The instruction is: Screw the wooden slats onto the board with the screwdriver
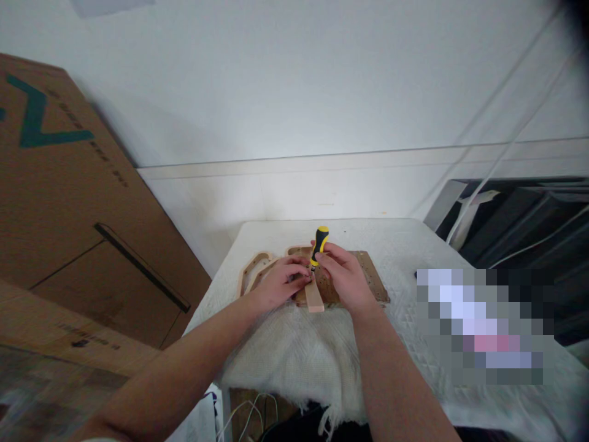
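Lying just left of the left hand (280,282): curved wooden pieces (245,273). Left fingers bunched at the lower end of the yellow-black screwdriver (318,247); can't tell if they're pinching anything. Pale wooden strip (315,299) sits between both hands, screwdriver above its far end, handle up. Right hand (345,276) clamped on that handle. Brown board (376,279) shows past its right side.

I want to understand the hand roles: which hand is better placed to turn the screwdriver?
Probably the right hand: it holds the screwdriver by the handle, while the left hand is near its lower end and the wood strip.
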A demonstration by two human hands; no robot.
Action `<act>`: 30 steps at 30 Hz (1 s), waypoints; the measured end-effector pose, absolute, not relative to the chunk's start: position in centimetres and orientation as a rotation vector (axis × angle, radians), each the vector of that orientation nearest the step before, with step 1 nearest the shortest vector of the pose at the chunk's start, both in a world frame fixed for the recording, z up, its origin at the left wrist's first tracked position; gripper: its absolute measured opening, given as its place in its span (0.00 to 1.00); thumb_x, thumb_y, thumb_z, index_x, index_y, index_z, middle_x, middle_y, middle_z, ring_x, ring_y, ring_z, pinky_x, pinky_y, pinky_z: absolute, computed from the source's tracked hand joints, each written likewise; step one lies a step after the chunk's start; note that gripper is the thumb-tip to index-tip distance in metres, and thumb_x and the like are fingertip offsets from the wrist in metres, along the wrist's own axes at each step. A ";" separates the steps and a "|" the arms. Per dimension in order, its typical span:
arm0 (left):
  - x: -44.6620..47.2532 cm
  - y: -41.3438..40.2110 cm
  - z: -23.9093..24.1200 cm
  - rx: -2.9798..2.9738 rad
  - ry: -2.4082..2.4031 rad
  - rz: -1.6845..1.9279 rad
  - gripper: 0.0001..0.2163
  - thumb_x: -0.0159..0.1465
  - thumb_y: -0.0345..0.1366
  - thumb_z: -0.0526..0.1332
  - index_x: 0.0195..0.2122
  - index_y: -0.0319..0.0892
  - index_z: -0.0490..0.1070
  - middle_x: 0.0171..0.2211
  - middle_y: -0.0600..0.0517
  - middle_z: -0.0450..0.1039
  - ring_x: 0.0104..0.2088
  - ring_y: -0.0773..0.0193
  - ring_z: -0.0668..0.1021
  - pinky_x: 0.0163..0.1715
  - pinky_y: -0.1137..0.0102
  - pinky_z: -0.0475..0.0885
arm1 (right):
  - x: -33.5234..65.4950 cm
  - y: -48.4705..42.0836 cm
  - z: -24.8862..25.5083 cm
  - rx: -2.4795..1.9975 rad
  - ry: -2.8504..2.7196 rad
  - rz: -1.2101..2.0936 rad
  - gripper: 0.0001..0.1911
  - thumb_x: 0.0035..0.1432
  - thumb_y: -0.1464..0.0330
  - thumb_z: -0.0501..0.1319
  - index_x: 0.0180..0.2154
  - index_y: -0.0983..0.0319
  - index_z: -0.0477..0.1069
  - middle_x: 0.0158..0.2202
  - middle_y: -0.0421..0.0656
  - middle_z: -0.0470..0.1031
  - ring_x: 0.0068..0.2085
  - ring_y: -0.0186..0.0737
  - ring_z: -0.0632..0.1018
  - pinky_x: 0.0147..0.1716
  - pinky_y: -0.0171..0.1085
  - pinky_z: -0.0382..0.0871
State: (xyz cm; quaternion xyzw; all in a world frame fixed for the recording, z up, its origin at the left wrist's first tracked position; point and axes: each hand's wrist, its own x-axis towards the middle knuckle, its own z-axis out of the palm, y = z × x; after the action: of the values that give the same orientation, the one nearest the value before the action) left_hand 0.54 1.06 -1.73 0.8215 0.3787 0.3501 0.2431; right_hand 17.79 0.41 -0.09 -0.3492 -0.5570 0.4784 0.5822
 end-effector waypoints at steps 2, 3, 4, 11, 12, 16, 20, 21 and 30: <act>0.5 1.0 -1.7 2.246 1.045 0.943 0.05 0.62 0.35 0.62 0.34 0.41 0.77 0.47 0.47 0.72 0.50 0.58 0.73 0.55 0.62 0.64 | 17.8 0.6 -0.4 -0.824 -1.316 1.080 0.13 0.51 0.59 0.65 0.37 0.59 0.74 0.32 0.39 0.74 0.32 0.35 0.71 0.34 0.36 0.64; 0.5 1.0 -1.7 2.246 1.048 0.942 0.05 0.62 0.35 0.62 0.34 0.42 0.77 0.47 0.47 0.72 0.50 0.58 0.73 0.55 0.62 0.64 | 17.8 0.7 -0.5 -0.826 -1.311 1.074 0.13 0.51 0.59 0.66 0.37 0.59 0.73 0.33 0.39 0.74 0.32 0.35 0.72 0.35 0.37 0.65; 0.5 1.0 -1.7 2.243 1.050 0.946 0.05 0.62 0.35 0.62 0.35 0.42 0.77 0.47 0.47 0.72 0.50 0.58 0.72 0.55 0.62 0.63 | 17.8 0.7 -0.6 -0.827 -1.299 1.078 0.14 0.50 0.59 0.66 0.36 0.59 0.72 0.33 0.39 0.74 0.32 0.35 0.72 0.34 0.36 0.65; 0.6 0.9 -1.6 2.235 1.057 0.961 0.05 0.62 0.35 0.62 0.34 0.43 0.77 0.47 0.47 0.72 0.50 0.57 0.73 0.55 0.62 0.64 | 17.8 0.3 0.1 -0.750 -1.252 1.186 0.10 0.52 0.62 0.63 0.35 0.59 0.74 0.33 0.39 0.75 0.28 0.33 0.70 0.29 0.35 0.62; 0.6 0.9 -1.6 2.235 1.059 0.964 0.04 0.62 0.34 0.62 0.34 0.42 0.77 0.47 0.47 0.72 0.50 0.57 0.72 0.55 0.61 0.64 | 17.8 0.3 0.2 -0.749 -1.245 1.192 0.10 0.52 0.62 0.62 0.35 0.59 0.75 0.32 0.39 0.75 0.28 0.33 0.69 0.28 0.35 0.61; 0.6 0.9 -1.6 2.246 1.031 0.976 0.05 0.62 0.34 0.62 0.34 0.41 0.77 0.46 0.46 0.72 0.49 0.58 0.73 0.54 0.62 0.65 | 17.9 0.4 0.1 -0.779 -1.234 1.164 0.10 0.51 0.63 0.63 0.35 0.59 0.76 0.29 0.39 0.74 0.29 0.35 0.70 0.30 0.36 0.63; 0.5 1.0 -1.8 2.273 1.036 0.975 0.04 0.62 0.34 0.62 0.34 0.42 0.77 0.46 0.46 0.72 0.49 0.58 0.73 0.54 0.62 0.65 | 17.9 0.6 -0.4 -0.781 -1.278 1.125 0.11 0.51 0.62 0.65 0.37 0.58 0.75 0.33 0.39 0.75 0.32 0.36 0.72 0.34 0.37 0.65; 0.5 1.1 -1.8 2.278 1.040 0.971 0.04 0.62 0.34 0.62 0.35 0.42 0.77 0.46 0.46 0.72 0.49 0.59 0.73 0.54 0.63 0.65 | 17.9 0.7 -0.5 -0.776 -1.291 1.116 0.11 0.51 0.61 0.65 0.37 0.58 0.74 0.33 0.39 0.75 0.32 0.36 0.73 0.35 0.37 0.66; 0.7 0.9 -1.5 2.302 1.027 0.964 0.06 0.63 0.35 0.61 0.35 0.41 0.77 0.45 0.47 0.72 0.48 0.60 0.74 0.52 0.64 0.66 | 17.9 0.5 -0.2 -0.834 -1.245 1.129 0.13 0.53 0.59 0.63 0.38 0.60 0.76 0.29 0.39 0.73 0.27 0.33 0.68 0.26 0.35 0.60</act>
State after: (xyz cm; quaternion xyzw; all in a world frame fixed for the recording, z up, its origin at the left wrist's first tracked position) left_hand 0.70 0.86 -1.45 0.8322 0.3712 0.3484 0.2200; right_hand 17.94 0.55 -0.23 -0.3587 -0.5350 0.4852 0.5914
